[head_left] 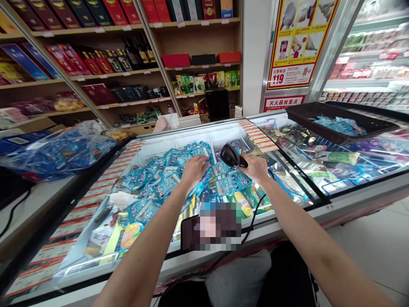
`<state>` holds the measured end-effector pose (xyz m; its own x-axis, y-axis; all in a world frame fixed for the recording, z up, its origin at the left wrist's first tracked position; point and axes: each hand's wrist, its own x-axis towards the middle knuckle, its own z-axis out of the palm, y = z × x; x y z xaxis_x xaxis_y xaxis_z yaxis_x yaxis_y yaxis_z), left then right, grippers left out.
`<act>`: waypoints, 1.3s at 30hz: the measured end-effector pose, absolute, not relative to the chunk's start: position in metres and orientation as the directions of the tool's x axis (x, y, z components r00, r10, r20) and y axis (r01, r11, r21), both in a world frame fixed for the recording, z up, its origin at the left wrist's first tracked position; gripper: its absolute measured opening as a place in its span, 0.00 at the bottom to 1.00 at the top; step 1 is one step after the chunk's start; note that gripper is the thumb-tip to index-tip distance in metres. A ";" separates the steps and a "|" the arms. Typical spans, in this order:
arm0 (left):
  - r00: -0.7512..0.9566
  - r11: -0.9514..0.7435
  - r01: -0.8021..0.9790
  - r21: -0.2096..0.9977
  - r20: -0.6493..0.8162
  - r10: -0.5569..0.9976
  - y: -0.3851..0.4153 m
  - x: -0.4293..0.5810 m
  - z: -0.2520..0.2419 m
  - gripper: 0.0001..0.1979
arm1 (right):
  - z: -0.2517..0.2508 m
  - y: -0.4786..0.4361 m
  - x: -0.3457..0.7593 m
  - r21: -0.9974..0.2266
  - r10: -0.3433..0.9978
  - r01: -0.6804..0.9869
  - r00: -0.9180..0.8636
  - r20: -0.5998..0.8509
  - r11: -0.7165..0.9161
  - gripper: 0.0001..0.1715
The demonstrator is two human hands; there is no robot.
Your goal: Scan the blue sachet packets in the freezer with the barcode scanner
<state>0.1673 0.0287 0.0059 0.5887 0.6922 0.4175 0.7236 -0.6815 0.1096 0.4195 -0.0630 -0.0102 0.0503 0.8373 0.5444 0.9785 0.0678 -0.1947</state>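
Observation:
A black handheld barcode scanner [230,155] is gripped by its handle in my right hand [255,169], its head pointing left. Its dark cable [256,209] runs down toward me. My left hand [195,169] rests over a heap of small blue packets [159,181], fingers bent but apart from the thumb; no packet shows clearly in its grasp. More blue packets [228,182] lie just below the scanner. The packets are spread on the glass top of a chest freezer [76,256].
At the near edge lies a dark phone-like device [189,232], partly blurred out. A brown tray [319,111] with blue packets stands at right. Plastic-wrapped blue packs [64,151] sit at left. Stocked shelves [198,38] rise behind the freezer.

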 end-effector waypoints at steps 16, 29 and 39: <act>0.556 -0.681 0.583 0.444 0.393 0.732 0.047 0.173 -0.029 0.29 | -0.014 -0.059 0.418 -0.168 0.832 0.981 0.013 0.554 0.097 0.23; 0.232 -0.523 0.521 0.675 0.477 0.847 0.042 0.169 -0.029 0.17 | -0.018 -0.061 0.417 -0.150 0.811 0.984 0.007 0.584 0.099 0.23; 0.064 -0.471 0.431 0.770 0.494 0.867 0.044 0.167 -0.033 0.20 | -0.019 -0.061 0.417 -0.113 0.816 0.986 -0.038 0.576 0.126 0.24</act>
<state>0.1670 0.0441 -0.0330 0.0636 0.8670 0.4942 0.4308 -0.4706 0.7701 0.4172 -0.0611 -0.0189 -0.0380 0.8164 0.5762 0.9856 0.1257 -0.1131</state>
